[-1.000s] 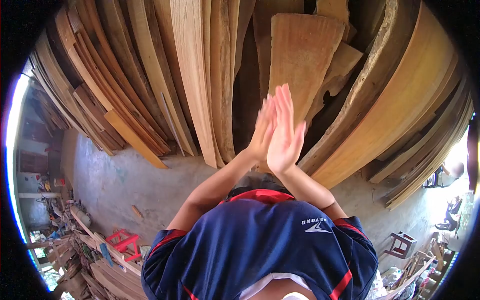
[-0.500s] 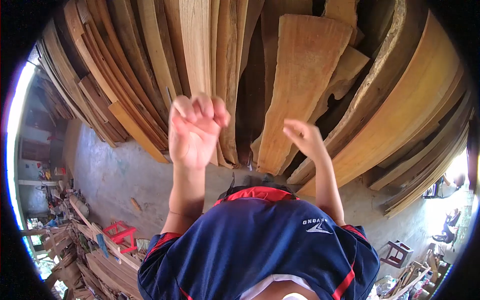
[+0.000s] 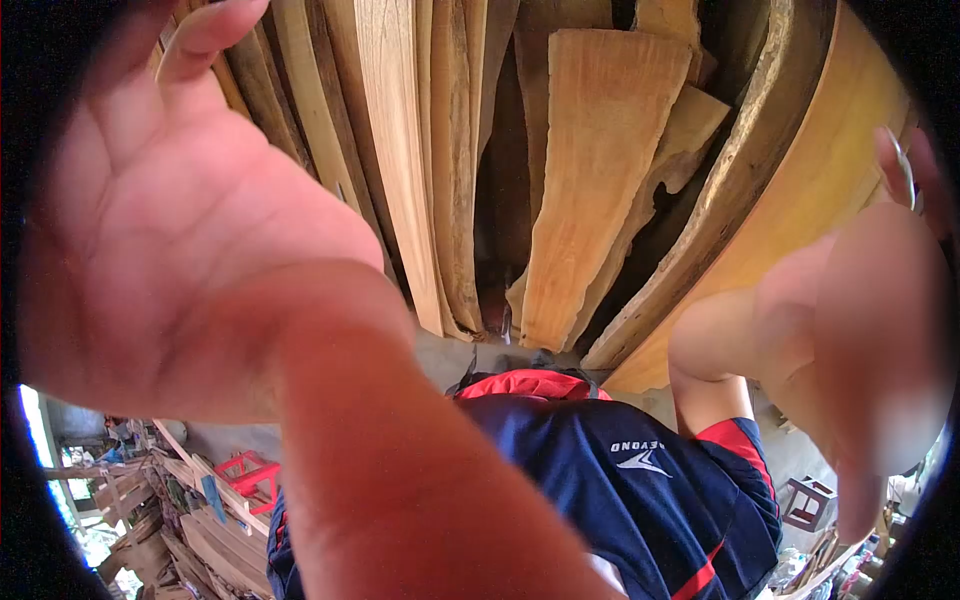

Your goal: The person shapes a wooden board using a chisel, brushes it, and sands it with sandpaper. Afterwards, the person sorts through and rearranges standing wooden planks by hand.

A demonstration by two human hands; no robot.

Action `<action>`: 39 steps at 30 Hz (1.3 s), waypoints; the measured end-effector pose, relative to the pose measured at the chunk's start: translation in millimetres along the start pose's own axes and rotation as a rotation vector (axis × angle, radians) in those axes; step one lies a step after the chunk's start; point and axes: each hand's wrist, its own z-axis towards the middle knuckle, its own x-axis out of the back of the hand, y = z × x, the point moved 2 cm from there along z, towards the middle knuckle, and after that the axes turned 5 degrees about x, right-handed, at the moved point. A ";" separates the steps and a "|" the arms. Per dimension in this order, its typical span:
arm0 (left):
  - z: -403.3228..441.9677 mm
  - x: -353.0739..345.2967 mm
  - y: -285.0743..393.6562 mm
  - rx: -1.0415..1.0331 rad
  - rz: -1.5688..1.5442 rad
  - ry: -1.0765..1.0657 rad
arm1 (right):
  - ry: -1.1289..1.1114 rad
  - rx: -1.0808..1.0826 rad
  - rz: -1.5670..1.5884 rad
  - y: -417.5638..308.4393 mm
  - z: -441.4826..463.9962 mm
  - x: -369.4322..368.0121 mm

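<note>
My left hand [image 3: 190, 230] is very close to the camera at the left, palm toward me, fingers stretched and partly cut off by the dark edge. Nothing shows in it. At the right edge, my right hand [image 3: 850, 320] is just as near and blurred, its fingers apart. A thin shiny curve [image 3: 903, 170] shows by its upper fingers; I cannot make out what it is. Beyond the hands, a wide pale wooden slab [image 3: 600, 180] with a rough edge leans among other boards, touched by neither hand.
Tall planks [image 3: 395, 150] lean to the left of the slab, and a broad curved-looking board [image 3: 770, 200] to the right. A red stool [image 3: 250, 475] and scrap wood [image 3: 215, 535] lie at lower left. A dark stool [image 3: 808, 503] stands at lower right.
Both hands have come up much closer to the camera and spread outward to the two sides. The fingers of my left hand have straightened from a curl.
</note>
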 end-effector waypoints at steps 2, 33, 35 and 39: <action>1.0 -0.1 0.3 0.004 0.027 0.005 | -0.018 -0.007 -0.026 0.5 2.1 1.3; -6.2 9.2 -20.3 0.072 0.375 0.060 | -0.280 -0.147 -0.487 12.6 18.3 24.2; -9.5 10.7 -19.8 0.080 0.395 0.064 | -0.299 -0.159 -0.517 11.3 18.1 25.4; -13.8 12.2 -22.6 0.102 0.437 0.070 | -0.340 -0.189 -0.575 11.3 17.1 25.5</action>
